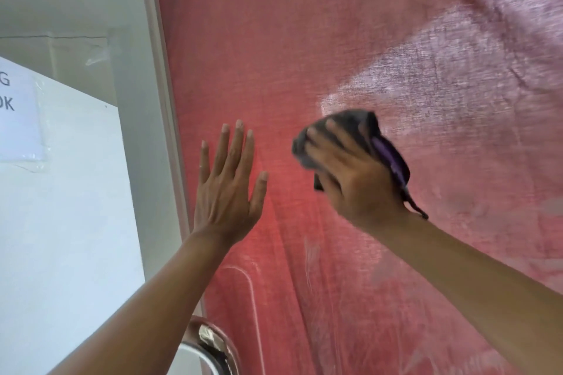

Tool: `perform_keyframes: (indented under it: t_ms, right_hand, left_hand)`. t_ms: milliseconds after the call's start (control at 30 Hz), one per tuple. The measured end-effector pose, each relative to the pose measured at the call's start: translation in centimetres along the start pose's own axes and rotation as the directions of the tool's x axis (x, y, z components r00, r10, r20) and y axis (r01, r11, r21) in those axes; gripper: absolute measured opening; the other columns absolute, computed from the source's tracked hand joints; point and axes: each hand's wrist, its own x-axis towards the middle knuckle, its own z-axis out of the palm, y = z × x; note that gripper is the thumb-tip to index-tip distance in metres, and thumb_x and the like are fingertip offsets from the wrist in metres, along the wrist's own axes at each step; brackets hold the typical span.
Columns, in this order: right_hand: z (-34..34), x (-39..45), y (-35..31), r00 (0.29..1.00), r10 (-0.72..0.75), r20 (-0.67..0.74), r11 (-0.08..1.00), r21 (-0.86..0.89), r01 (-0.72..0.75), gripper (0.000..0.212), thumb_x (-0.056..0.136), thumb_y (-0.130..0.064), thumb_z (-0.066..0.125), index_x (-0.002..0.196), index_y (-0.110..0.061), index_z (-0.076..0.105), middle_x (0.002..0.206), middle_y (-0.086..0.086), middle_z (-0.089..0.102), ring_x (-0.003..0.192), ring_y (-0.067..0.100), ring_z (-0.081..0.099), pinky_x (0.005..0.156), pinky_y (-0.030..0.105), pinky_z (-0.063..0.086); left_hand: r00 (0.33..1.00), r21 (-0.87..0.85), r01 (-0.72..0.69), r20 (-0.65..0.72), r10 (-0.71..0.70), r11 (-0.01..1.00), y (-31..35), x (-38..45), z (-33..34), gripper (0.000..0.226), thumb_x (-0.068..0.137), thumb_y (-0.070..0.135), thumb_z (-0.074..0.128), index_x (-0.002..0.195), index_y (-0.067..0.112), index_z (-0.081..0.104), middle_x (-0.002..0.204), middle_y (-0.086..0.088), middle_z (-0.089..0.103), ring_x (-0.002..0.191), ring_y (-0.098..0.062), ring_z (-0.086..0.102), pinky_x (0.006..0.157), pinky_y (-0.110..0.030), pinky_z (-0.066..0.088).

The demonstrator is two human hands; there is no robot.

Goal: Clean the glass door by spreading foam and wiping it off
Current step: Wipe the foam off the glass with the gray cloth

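Glass door fills the view, red curtain behind it, hazy foam residue at upper right. Left hand lies flat on the pane, fingers straight, seemingly bracing. Right hand presses a bunched dark cloth to wipe; motion-blurred. Handle partly cut off below.

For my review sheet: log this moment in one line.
left hand: flat on glass door | right hand: wiping with grey cloth

Glass door open above & right; frame, handle crowd left.
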Motion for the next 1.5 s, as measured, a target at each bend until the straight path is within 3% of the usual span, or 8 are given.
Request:
perform_keyframes:
  t_ms: [100,300,533,767,1000,1133,1233,1500]
  right_hand:
    - [0.0,3.0,0.2,0.987,0.15,-0.05,0.985,-0.073,-0.153,0.037,0.099,-0.017,0.059,0.136,-0.013,0.066,0.149,-0.001,0.056,0.147,0.026,0.043,0.123,0.056,0.024]
    - [-0.7,0.3,1.1,0.995,-0.092,0.035,0.995,0.03,0.091,0.035,0.1,-0.009,0.06,0.135,-0.005,0.065,0.148,0.006,0.057,0.145,0.029,0.044,0.121,0.042,0.035]
    - [-5.4,4.1,9.0,0.942,0.316,-0.116,0.941,-0.091,-0.327,0.043,0.101,-0.017,0.054,0.144,-0.014,0.058,0.154,0.001,0.05,0.15,0.027,0.036,0.126,0.052,0.015]
    - [-6.4,0.7,10.9,0.988,-0.145,0.062,0.985,-0.09,0.15,0.037,0.1,-0.014,0.057,0.137,-0.01,0.065,0.15,0.002,0.055,0.146,0.025,0.043,0.121,0.039,0.033]
    - [-10.3,3.5,18.0,0.858,0.472,-0.203,0.863,-0.089,-0.497,0.044,0.103,-0.021,0.05,0.148,-0.019,0.053,0.161,-0.002,0.04,0.154,0.025,0.026,0.127,0.05,0.009]
    - [-10.1,0.2,16.7,0.998,0.058,0.004,0.991,-0.125,-0.057,0.042,0.099,-0.017,0.055,0.14,-0.015,0.062,0.155,-0.001,0.05,0.148,0.027,0.039,0.123,0.054,0.024]
    - [-11.7,-2.0,18.3,0.989,-0.107,0.098,0.988,-0.1,0.116,0.039,0.102,-0.018,0.052,0.138,-0.012,0.064,0.151,-0.001,0.053,0.147,0.024,0.042,0.12,0.04,0.035]
    - [-14.5,3.3,24.4,0.844,0.497,-0.201,0.859,-0.027,-0.512,0.042,0.103,-0.017,0.053,0.144,-0.019,0.058,0.159,-0.002,0.043,0.153,0.024,0.028,0.127,0.05,0.01]
  left_hand:
    - [1.0,-0.01,0.003,-0.002,-0.003,1.0,0.3,0.5,0.2,0.064,0.107,0.037,0.034,0.161,0.005,0.023,0.17,-0.013,0.015,0.159,-0.031,0.009,0.126,-0.061,0.008]
    - [0.996,-0.063,-0.088,-0.039,0.085,0.994,2.3,3.8,0.4,0.063,0.106,0.036,0.037,0.16,0.005,0.027,0.17,-0.012,0.019,0.159,-0.028,0.011,0.127,-0.058,0.007]
    - [0.99,-0.094,-0.127,-0.08,0.12,0.987,7.2,9.8,1.2,0.061,0.106,0.033,0.038,0.158,0.003,0.032,0.168,-0.012,0.024,0.157,-0.03,0.016,0.127,-0.057,0.011]
    - [0.993,-0.075,-0.089,-0.08,0.083,0.993,9.2,11.3,2.1,0.061,0.105,0.035,0.036,0.157,0.004,0.034,0.167,-0.011,0.025,0.157,-0.029,0.017,0.126,-0.058,0.013]
    - [0.994,-0.024,-0.098,-0.052,0.097,0.995,10.5,12.4,2.0,0.062,0.106,0.037,0.035,0.159,0.006,0.03,0.169,-0.009,0.021,0.158,-0.027,0.012,0.128,-0.056,0.008]
    - [0.99,-0.088,-0.127,-0.076,0.12,0.988,14.7,14.8,2.8,0.061,0.105,0.035,0.037,0.158,0.004,0.033,0.167,-0.013,0.025,0.157,-0.03,0.016,0.127,-0.057,0.014]
    - [0.987,-0.127,-0.145,-0.089,0.135,0.981,18.0,16.3,3.5,0.061,0.105,0.035,0.038,0.157,0.003,0.035,0.167,-0.013,0.026,0.156,-0.032,0.018,0.126,-0.057,0.015]
    - [0.989,-0.102,-0.137,-0.074,0.13,0.985,21.0,17.9,4.4,0.06,0.106,0.037,0.033,0.157,0.005,0.036,0.166,-0.01,0.028,0.157,-0.029,0.019,0.126,-0.057,0.015]
